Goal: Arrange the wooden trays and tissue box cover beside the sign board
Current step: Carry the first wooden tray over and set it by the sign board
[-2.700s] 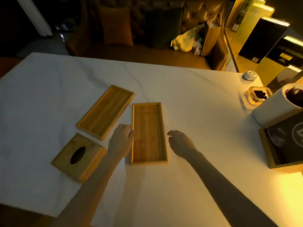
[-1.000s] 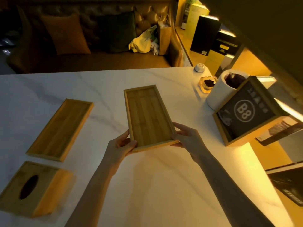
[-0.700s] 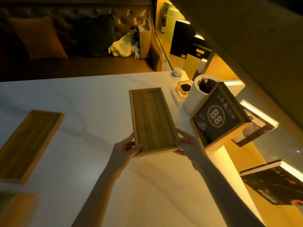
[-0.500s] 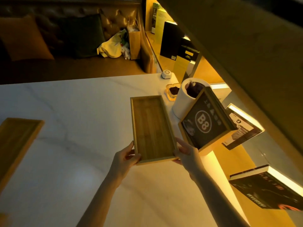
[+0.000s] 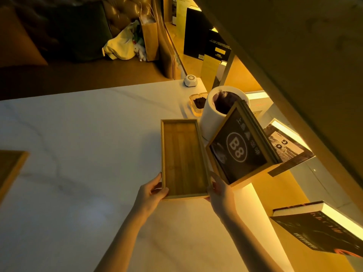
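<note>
The left hand (image 5: 152, 191) and the right hand (image 5: 219, 190) are each closed on a near corner of one wooden tray (image 5: 183, 157), the left thumb hooked over the rim, the right fingers tucked along the side nearest the sign board (image 5: 238, 148). The tray runs lengthwise away from the person, its long right edge just beside the board's wooden frame, its far end near the white cylinder (image 5: 215, 114); whether it sits flat on the table (image 5: 78, 134) or hovers just above cannot be told. To finish this placement well, it looks best to lower the far end first, keep the long edge parallel to the frame without knocking the leaning board, and draw the right fingers out last so they are not pinched. A second tray (image 5: 9, 169) shows only at the left edge, well apart; the tissue box cover is out of view
</note>
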{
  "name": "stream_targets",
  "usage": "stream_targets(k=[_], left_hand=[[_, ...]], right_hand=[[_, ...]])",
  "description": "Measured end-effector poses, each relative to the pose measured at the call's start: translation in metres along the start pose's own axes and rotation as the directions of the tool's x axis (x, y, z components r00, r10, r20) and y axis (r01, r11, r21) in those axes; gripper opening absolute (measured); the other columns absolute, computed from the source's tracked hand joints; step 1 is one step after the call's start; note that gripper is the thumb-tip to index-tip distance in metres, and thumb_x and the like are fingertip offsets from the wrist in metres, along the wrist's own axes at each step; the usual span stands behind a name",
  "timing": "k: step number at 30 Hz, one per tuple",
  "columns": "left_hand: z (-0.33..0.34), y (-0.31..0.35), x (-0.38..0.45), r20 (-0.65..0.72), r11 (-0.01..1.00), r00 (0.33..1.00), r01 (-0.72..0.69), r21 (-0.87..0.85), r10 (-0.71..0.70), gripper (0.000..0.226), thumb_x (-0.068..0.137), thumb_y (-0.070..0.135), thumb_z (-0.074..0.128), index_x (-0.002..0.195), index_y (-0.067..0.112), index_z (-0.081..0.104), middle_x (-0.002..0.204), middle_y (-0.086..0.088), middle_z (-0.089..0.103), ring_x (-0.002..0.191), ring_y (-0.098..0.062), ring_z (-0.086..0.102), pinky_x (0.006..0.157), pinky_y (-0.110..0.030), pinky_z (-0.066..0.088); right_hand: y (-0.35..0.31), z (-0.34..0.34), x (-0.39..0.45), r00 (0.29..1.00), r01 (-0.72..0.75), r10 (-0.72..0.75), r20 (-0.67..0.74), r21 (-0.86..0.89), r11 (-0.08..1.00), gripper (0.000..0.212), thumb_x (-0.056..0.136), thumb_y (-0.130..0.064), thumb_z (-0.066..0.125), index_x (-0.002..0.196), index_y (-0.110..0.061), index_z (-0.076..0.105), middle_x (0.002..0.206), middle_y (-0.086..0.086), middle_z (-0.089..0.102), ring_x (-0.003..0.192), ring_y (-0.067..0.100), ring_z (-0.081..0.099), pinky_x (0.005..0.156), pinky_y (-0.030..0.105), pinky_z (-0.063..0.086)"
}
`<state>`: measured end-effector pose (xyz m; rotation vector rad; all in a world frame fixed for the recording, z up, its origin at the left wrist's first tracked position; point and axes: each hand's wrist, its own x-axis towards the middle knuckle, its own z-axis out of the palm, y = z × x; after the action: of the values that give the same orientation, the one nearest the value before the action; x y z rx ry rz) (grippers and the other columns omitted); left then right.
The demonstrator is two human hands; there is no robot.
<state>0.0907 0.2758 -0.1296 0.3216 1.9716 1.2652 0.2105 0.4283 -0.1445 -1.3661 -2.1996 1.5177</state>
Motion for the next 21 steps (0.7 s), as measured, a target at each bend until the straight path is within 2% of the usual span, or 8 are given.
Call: stream_targets(k=[8, 11, 14, 16, 19, 21], left_hand=[[0.008, -0.006, 0.007, -0.005, 0.999, 0.999, 0.049, 0.001, -0.049, 0.051, 0.085, 0.011, 0.055, 0.132, 0.017, 0.037, 0.125, -0.010, 0.056, 0.113, -0.024, 0.053, 0.097, -0.033, 0.042], [0.009, -0.008, 0.009, -0.006, 0.998, 0.999, 0.047, 0.044, -0.047, 0.052, 0.085, 0.012, 0.055, 0.133, 0.016, 0.036, 0.122, -0.008, 0.057, 0.110, -0.023, 0.054, 0.098, -0.034, 0.043], [0.012, -0.008, 0.010, -0.032, 0.991, 0.999, 0.012, 0.135, -0.008, 0.050, 0.083, 0.013, 0.057, 0.130, 0.015, 0.040, 0.108, -0.007, 0.063, 0.096, -0.021, 0.060, 0.089, -0.031, 0.049], [0.014, -0.008, 0.012, -0.071, 0.967, 0.996, -0.038, 0.251, 0.058, 0.045, 0.081, 0.014, 0.060, 0.125, 0.014, 0.048, 0.096, -0.009, 0.067, 0.084, -0.019, 0.061, 0.078, -0.026, 0.051], [0.018, -0.005, 0.016, -0.120, 0.924, 0.984, -0.075, 0.376, 0.129, 0.037, 0.079, 0.015, 0.063, 0.115, 0.011, 0.057, 0.093, -0.014, 0.069, 0.079, -0.019, 0.061, 0.072, -0.025, 0.049], [0.021, -0.005, 0.017, -0.140, 0.916, 0.982, -0.065, 0.395, 0.130, 0.033, 0.078, 0.014, 0.063, 0.111, 0.010, 0.060, 0.094, -0.015, 0.070, 0.084, -0.025, 0.064, 0.075, -0.029, 0.051]], right_hand=[[0.010, 0.001, 0.008, 1.000, -0.003, 0.003, -0.030, 0.009, 1.000, 0.040, 0.090, 0.002, 0.043, 0.126, -0.015, 0.051, 0.127, 0.009, 0.053, 0.112, 0.033, 0.053, 0.082, 0.049, 0.055], [0.010, 0.002, 0.007, 0.998, 0.035, -0.036, -0.049, -0.038, 0.999, 0.036, 0.089, 0.001, 0.045, 0.121, -0.014, 0.055, 0.120, 0.010, 0.058, 0.111, 0.032, 0.055, 0.084, 0.051, 0.054], [0.007, 0.000, 0.004, 0.989, 0.105, -0.122, -0.083, -0.180, 0.978, 0.031, 0.091, -0.001, 0.044, 0.119, -0.007, 0.055, 0.117, 0.012, 0.059, 0.109, 0.030, 0.055, 0.090, 0.041, 0.051], [0.005, 0.000, 0.002, 0.979, 0.149, -0.185, -0.087, -0.313, 0.938, 0.031, 0.091, -0.002, 0.044, 0.121, -0.004, 0.053, 0.109, 0.014, 0.060, 0.098, 0.029, 0.060, 0.080, 0.035, 0.053], [0.007, 0.000, -0.002, 0.967, 0.184, -0.246, -0.070, -0.477, 0.859, 0.031, 0.089, 0.001, 0.049, 0.119, 0.000, 0.053, 0.085, 0.019, 0.064, 0.065, 0.025, 0.061, 0.054, 0.033, 0.052], [0.009, 0.001, -0.004, 0.968, 0.193, -0.247, -0.033, -0.529, 0.827, 0.030, 0.084, 0.005, 0.055, 0.113, 0.001, 0.058, 0.089, 0.020, 0.067, 0.068, 0.028, 0.065, 0.055, 0.033, 0.055]])
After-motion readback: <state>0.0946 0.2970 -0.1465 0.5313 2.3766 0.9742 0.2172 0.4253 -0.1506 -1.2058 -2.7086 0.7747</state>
